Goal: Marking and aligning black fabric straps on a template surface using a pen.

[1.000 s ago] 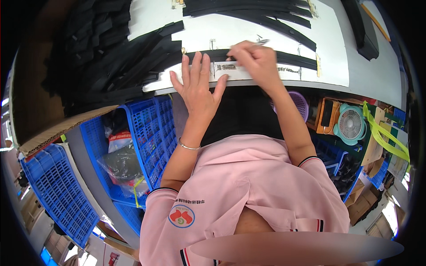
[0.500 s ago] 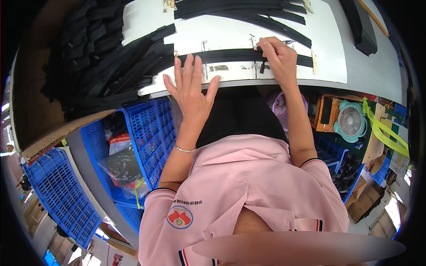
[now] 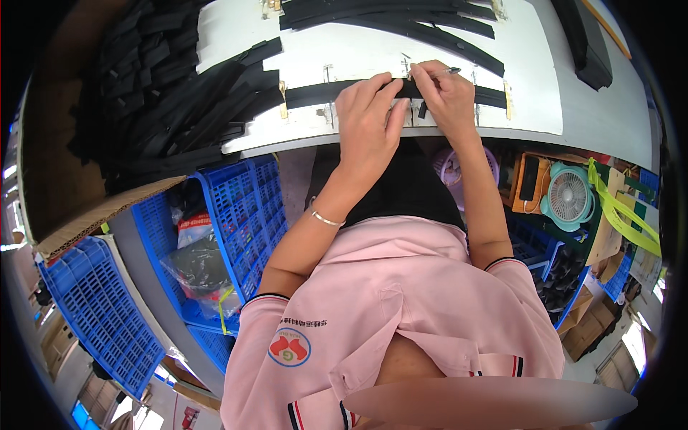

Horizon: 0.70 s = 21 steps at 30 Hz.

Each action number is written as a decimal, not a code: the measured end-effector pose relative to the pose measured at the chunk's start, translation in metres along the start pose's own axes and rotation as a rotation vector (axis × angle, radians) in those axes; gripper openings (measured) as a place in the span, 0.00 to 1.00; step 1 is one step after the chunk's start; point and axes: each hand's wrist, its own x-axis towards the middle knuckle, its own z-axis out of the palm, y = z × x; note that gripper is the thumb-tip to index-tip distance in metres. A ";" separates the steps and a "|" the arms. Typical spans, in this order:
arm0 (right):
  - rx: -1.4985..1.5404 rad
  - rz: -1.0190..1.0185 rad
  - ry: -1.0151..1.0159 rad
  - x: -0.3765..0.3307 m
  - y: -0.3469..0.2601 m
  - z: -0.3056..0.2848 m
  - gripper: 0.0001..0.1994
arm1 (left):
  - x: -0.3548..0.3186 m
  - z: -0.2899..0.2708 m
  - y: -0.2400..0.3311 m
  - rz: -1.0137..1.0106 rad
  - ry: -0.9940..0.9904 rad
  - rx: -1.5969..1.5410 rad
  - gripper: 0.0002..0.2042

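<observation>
Tabletop: grey (image 3: 609, 129), carrying everything in reach of the hands.
White board: lies flat (image 3: 534, 93) on the tabletop, with dark lines drawn on it.
Heap: black strips (image 3: 143, 86), piled at the left and overlapping the board's left edge; a loose one could snag the worked strip and drag it askew.
Upper strips: more black lengths (image 3: 387, 11) across the board's far side; one slants down toward the right hand, where a careless knuckle could nudge it.
Worked strip: black (image 3: 315, 94), laid lengthwise near the board's front edge, running beneath both hands; if pressure eases, it could slide off the lines.
Left hand: over the strip's middle (image 3: 369, 118), thumb apart from the fingers; whether it pinches or merely presses, I cannot tell.
Right hand: just beside it (image 3: 448, 100), fingers drawn narrow around a slim tool.
Tape: yellowish pieces (image 3: 509, 99) by the strip's ends.
Slim tool: pen-like, silver end showing (image 3: 452, 70); a slip or crowding from the left fingers could misplace a mark.
Tab: small, black (image 3: 422, 111), hanging below the strip between the hands; it could catch a finger.
</observation>
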 end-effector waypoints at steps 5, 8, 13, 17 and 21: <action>0.013 -0.030 0.025 -0.001 0.001 0.001 0.09 | 0.008 0.016 -0.005 0.070 0.054 0.110 0.06; 0.052 -0.017 0.068 0.000 -0.007 -0.005 0.09 | 0.008 0.017 -0.006 0.067 0.054 0.087 0.06; 0.161 -0.003 -0.059 -0.005 -0.001 -0.011 0.11 | 0.008 0.018 -0.006 0.063 0.072 0.091 0.07; 0.152 0.034 -0.073 -0.005 -0.002 -0.012 0.13 | 0.008 0.018 -0.007 0.069 0.074 0.095 0.07; 0.079 -0.029 -0.073 -0.005 0.000 -0.010 0.14 | 0.008 0.019 -0.006 0.070 0.083 0.125 0.07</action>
